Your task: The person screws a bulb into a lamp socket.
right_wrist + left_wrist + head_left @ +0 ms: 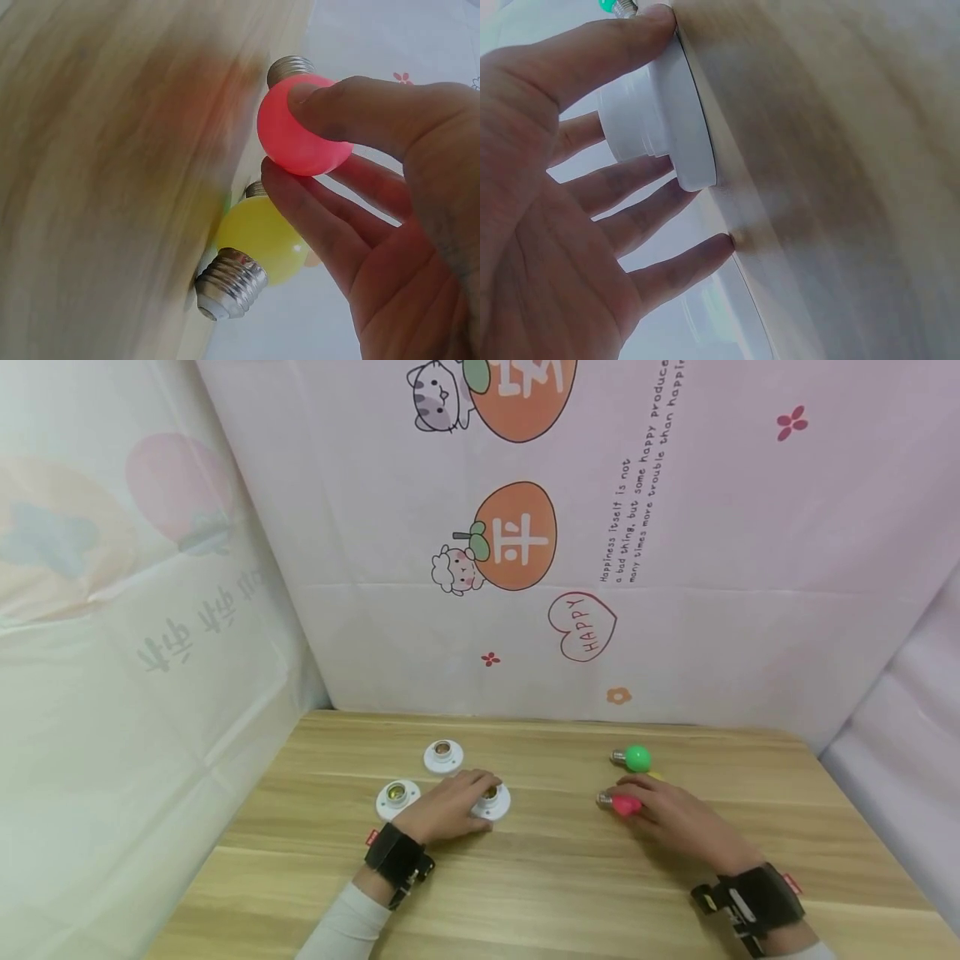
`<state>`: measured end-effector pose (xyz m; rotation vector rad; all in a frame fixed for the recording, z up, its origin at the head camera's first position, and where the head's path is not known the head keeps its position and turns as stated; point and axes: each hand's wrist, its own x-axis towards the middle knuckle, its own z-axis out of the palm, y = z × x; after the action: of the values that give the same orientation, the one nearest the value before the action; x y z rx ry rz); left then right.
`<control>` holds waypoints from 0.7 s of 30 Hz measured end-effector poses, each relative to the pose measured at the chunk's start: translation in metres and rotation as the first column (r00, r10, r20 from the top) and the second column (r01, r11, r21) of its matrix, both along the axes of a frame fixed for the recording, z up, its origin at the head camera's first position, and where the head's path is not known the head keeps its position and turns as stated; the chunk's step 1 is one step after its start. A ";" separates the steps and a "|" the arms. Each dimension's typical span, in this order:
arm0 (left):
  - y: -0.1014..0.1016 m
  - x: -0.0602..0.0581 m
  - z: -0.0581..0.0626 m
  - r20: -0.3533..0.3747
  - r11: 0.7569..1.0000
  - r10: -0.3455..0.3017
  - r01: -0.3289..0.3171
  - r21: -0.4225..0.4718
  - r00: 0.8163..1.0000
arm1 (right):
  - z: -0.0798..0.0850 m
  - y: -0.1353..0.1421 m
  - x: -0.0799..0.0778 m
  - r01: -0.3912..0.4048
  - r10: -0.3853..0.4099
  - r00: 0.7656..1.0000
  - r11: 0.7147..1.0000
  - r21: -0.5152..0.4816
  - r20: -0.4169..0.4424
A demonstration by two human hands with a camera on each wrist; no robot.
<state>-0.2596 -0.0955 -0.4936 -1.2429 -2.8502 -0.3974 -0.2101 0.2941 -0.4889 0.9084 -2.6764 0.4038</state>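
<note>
My right hand (675, 814) pinches a pink-red light bulb (296, 124) between thumb and fingers, its metal screw base pointing away from the palm. Behind that bulb a yellow bulb (259, 232) lies on the table; the hand mostly hides it in the head view. A green bulb (637, 758) rests just beyond. On the other side, my left hand (450, 806) holds a white round lamp holder (497, 806) on the table, thumb at one edge and fingers around the far side. Two more white lamp holders stand nearby, one behind (443, 758) and one to the left (392, 800).
The wood-grain table (540, 893) runs back to a printed white cloth (375, 635) hanging along its far edge. More cloth hangs at the left and right sides. Each wrist wears a black strap (761, 902) with a small camera.
</note>
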 end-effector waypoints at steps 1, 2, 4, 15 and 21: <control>0.000 0.000 0.001 0.002 1.000 0.002 -0.002 -0.001 1.000 | 0.000 0.000 0.000 -0.004 0.004 1.000 1.000 -0.002 -0.003; 0.000 0.000 0.001 0.001 1.000 0.002 -0.002 0.000 1.000 | 0.001 -0.001 -0.001 -0.005 0.005 1.000 1.000 -0.003 -0.006; 0.000 0.000 0.001 0.003 1.000 0.002 -0.002 0.000 1.000 | 0.001 -0.002 -0.001 -0.013 0.013 1.000 1.000 -0.009 -0.005; 0.000 0.000 -0.001 0.006 1.000 -0.007 0.007 0.021 1.000 | 0.001 -0.006 -0.001 -0.014 0.013 1.000 1.000 -0.026 -0.022; 0.001 0.000 0.001 0.026 0.999 -0.014 0.012 0.053 1.000 | 0.003 -0.007 -0.003 -0.034 0.032 0.999 0.999 -0.043 -0.044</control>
<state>-0.2595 -0.0942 -0.4928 -1.2574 -2.8351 -0.4894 -0.2132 0.2867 -0.4855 0.9392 -2.6064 0.4429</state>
